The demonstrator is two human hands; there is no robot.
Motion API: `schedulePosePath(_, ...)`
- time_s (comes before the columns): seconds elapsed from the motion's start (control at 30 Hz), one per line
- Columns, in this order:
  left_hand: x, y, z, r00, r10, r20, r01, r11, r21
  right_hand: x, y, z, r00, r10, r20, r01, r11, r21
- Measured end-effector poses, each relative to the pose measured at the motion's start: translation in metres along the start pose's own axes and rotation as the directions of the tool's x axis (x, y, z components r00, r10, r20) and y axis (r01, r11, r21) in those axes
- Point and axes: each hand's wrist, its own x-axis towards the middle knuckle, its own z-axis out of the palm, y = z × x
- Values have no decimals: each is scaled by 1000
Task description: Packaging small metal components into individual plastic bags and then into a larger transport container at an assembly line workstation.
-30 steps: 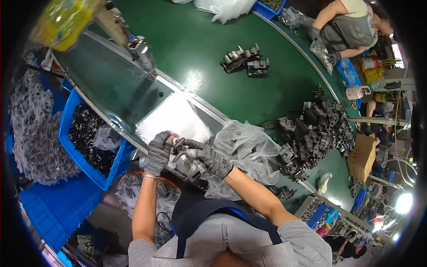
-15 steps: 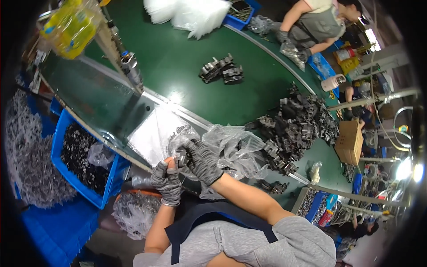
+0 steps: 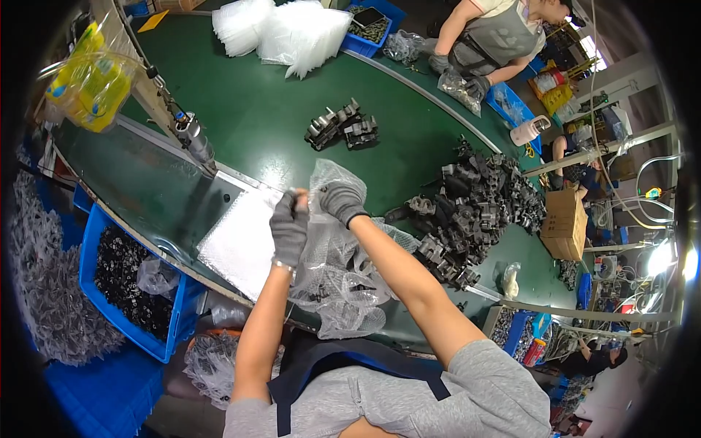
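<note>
My right hand (image 3: 342,203), in a grey knit glove, is closed on a clear bubble-wrap bag (image 3: 334,174) that stands up above its fingers. What the bag contains cannot be made out. Close beside it on the left is my left hand (image 3: 290,232), also gloved, its bare fingertips smeared by motion at the bag's edge; I cannot tell if they grip it. Below my hands lies a heap of crumpled bubble wrap (image 3: 339,299) with dark parts showing through. A stack of flat white bubble-wrap bags (image 3: 244,244) sits to the left of my left hand.
Dark metal parts (image 3: 475,212) are piled on the right of the green table (image 3: 255,95), and a small group (image 3: 342,125) lies farther back. A blue bin (image 3: 186,314) of small black pieces stands at left. Across the table, a co-worker (image 3: 496,44) handles a clear bag.
Both hands have moved away from me, over the table. The bag in my right hand has gone with them and now stands upright. The bubble-wrap heap shows more fully below.
</note>
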Motion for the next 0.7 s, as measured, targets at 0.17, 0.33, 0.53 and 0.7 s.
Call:
schedulePosePath(0.17,-65,-8,-13,885,356,299,-465,687,558,5,55,38,961,162,-222,-145,985,91)
schedulePosePath(0.33,-102,-68,-70,918,149,368,-372,646,666,5,39,20,969,206,-139,-202,978,44)
schedulePosePath(0.53,-46,-75,-113,930,-229,-289,138,943,-304,50,161,113,839,-243,-487,135,960,-246)
schedulePosePath(0.7,-101,-150,-161,712,-344,-613,121,919,-375,-1,77,53,938,-345,-7,345,939,-1)
